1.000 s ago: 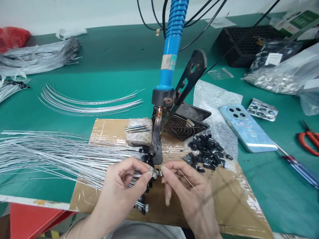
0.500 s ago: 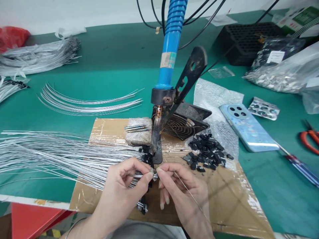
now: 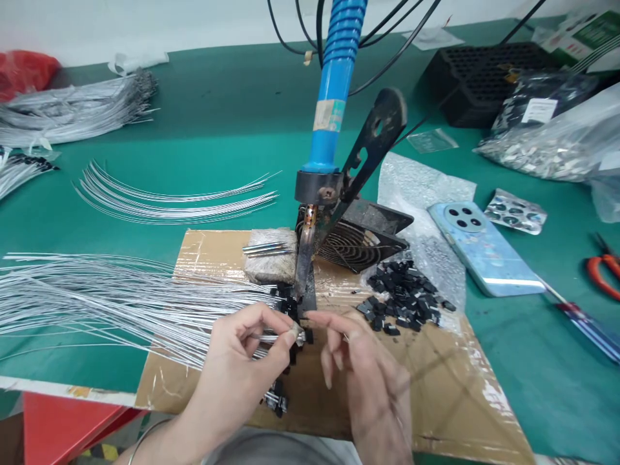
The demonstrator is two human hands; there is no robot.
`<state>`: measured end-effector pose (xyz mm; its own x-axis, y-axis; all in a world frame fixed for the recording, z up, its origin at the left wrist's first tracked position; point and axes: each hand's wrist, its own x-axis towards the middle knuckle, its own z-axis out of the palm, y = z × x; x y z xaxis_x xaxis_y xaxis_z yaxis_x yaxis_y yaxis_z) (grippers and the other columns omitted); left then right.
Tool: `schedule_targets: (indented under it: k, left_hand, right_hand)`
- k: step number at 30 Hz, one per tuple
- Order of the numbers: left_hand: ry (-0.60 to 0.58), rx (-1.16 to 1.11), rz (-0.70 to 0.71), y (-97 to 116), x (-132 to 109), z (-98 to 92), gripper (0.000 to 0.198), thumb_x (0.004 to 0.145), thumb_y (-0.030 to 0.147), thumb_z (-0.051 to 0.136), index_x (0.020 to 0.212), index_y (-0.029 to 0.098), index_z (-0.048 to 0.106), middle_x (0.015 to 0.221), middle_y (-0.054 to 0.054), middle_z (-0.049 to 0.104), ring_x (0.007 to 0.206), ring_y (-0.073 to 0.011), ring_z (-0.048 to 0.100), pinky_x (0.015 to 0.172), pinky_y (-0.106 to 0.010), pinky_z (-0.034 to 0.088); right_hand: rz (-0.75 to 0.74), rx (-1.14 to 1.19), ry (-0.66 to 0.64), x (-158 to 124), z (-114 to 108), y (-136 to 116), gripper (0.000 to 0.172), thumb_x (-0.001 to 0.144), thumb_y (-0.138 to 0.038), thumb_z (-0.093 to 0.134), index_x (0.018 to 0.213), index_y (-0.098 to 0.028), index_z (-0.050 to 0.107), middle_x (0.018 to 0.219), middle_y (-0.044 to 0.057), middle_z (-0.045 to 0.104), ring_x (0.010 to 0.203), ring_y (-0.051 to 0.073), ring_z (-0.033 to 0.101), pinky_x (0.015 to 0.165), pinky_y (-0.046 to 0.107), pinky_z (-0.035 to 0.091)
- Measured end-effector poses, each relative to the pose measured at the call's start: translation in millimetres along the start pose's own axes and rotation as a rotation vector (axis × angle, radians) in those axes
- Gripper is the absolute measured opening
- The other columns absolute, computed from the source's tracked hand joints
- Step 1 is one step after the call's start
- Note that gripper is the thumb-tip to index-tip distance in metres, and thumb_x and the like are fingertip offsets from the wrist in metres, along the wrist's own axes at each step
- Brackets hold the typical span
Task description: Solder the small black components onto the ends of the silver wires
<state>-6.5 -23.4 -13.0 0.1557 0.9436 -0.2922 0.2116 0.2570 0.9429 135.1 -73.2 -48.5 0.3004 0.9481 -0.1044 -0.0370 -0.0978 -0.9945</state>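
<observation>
My left hand (image 3: 256, 361) pinches the end of a thin white wire between thumb and index fingertip. A small black piece (image 3: 309, 336) shows just past these fingertips. My right hand (image 3: 371, 368) is a little to the right, its index finger stretched toward the soldering iron's tip and the other fingers curled. A short bit of thin solder wire (image 3: 345, 338) shows between its fingers; most of it is hidden. Above the hands, the blue soldering iron (image 3: 329, 116) stands tip down in its black stand (image 3: 372, 142). Many white wires (image 3: 194, 303) with black ends lie under my left hand.
A pile of small black parts (image 3: 404, 294) lies on the cardboard (image 3: 436, 387), right of the stand. Left of the iron sits a whitish pad (image 3: 271, 261) with metal pins on it. A blue phone (image 3: 484, 248), a screwdriver (image 3: 588, 329) and orange-handled pliers (image 3: 603, 274) lie farther right.
My right hand has drawn back to the right from my left fingertips, its index finger now extended. The solder wire that ran across it is now mostly hidden. My left hand holds its place.
</observation>
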Motion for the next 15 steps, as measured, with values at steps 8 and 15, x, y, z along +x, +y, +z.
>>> schedule_targets:
  k: [8, 15]
  left_hand:
    - [0.047, 0.104, 0.025, 4, 6, 0.8, 0.009, 0.077, 0.016, 0.066, 0.068, 0.017, 0.066, 0.077, -0.004, 0.076, 0.067, -0.0131, 0.067, 0.057, -0.019, 0.047]
    - [0.075, 0.088, 0.054, 3, 11, 2.0, 0.009, 0.078, 0.015, 0.065, 0.069, 0.018, 0.066, 0.077, -0.002, 0.075, 0.070, -0.0134, 0.068, 0.063, -0.020, 0.050]
  right_hand:
    - [0.006, -0.164, 0.064, -5, -9, 1, 0.020, 0.102, -0.042, 0.042, 0.100, -0.027, 0.055, 0.065, -0.006, 0.049, 0.052, 0.011, 0.042, 0.048, 0.023, 0.033]
    - [-0.214, -0.286, 0.055, 1, -4, -8, 0.025, 0.097, -0.028, 0.051, 0.072, -0.023, 0.048, 0.086, 0.001, 0.063, 0.078, 0.016, 0.060, 0.071, 0.027, 0.048]
